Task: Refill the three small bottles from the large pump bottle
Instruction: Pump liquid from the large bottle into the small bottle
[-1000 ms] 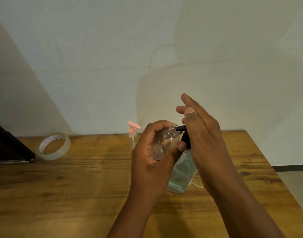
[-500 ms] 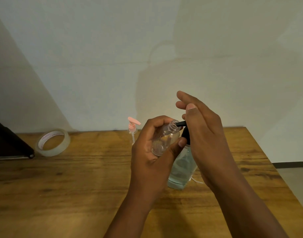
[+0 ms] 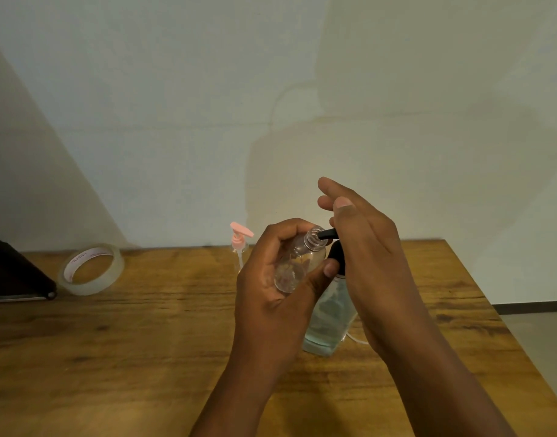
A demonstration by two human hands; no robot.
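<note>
Small bottle (image 3: 297, 266), clear, cap off, is gripped in the left hand (image 3: 270, 298), fingers and thumb curled round its body. It is held tilted in the air, well above the table (image 3: 144, 357), with its threaded neck against the black nozzle (image 3: 327, 235) of the large pump bottle (image 3: 327, 320). The pump bottle stands on the table toward the far right corner, partly hidden by both hands.

Right hand (image 3: 365, 257) is laid over the pump head with fingers straight, nothing gripped; it is judged to be pressing the pump, though contact under the palm is hidden.

Risks:
- Nozzle tip is only just at the neck rim. If the bottle is shifted during a stroke, liquid is likely to be shot past the opening onto the left hand or the table.
- The pump bottle base is not steadied by any grip; an off-axis press could tip or slide it.
- The small bottle is tilted, so overfilling would spill from the low side of the neck. Fill level cannot be read here.

A pink pump cap (image 3: 240, 239) stands near the far edge, a tape roll (image 3: 92, 269) toward the far left corner. Other small bottles are not seen.

Versus 0.5 s ago: the pose of both hands is essentially unchanged, the neck is kept at the nozzle, and the right fingers are spread slightly more. No clear pump travel is seen.
</note>
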